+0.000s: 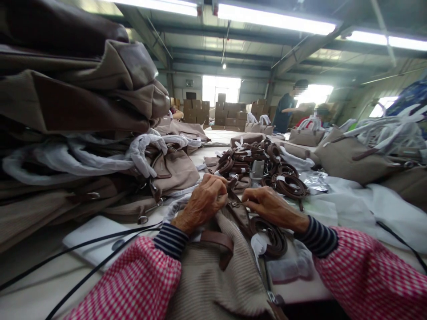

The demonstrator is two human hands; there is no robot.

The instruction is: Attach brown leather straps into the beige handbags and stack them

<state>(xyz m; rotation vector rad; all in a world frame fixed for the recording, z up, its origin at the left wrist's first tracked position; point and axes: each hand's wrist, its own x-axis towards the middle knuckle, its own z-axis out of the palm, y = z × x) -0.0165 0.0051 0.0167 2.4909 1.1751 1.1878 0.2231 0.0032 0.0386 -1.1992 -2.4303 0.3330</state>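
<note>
A beige ribbed handbag (pixel 207 262) with a brown leather handle (pixel 218 242) and a zip along its right edge lies in front of me. My left hand (pixel 204 200) is closed at the bag's far end, its fingertips by the metal ring and brown leather tab (pixel 238 213). My right hand (pixel 271 206) is closed in a pinch on the other side of that tab. What its fingertips hold is hidden. A coiled brown strap (pixel 275 238) with a white tag lies just under my right hand.
A tall stack of bags (pixel 83 93) with white-wrapped handles rises at left. Coiled brown straps (pixel 247 162) pile up ahead. More bags (pixel 353 153) and white wrapping sheets (pixel 353 204) lie at right. Black cords (pixel 110 238) cross a white flat box (pixel 96 235). A person (pixel 283 111) stands behind.
</note>
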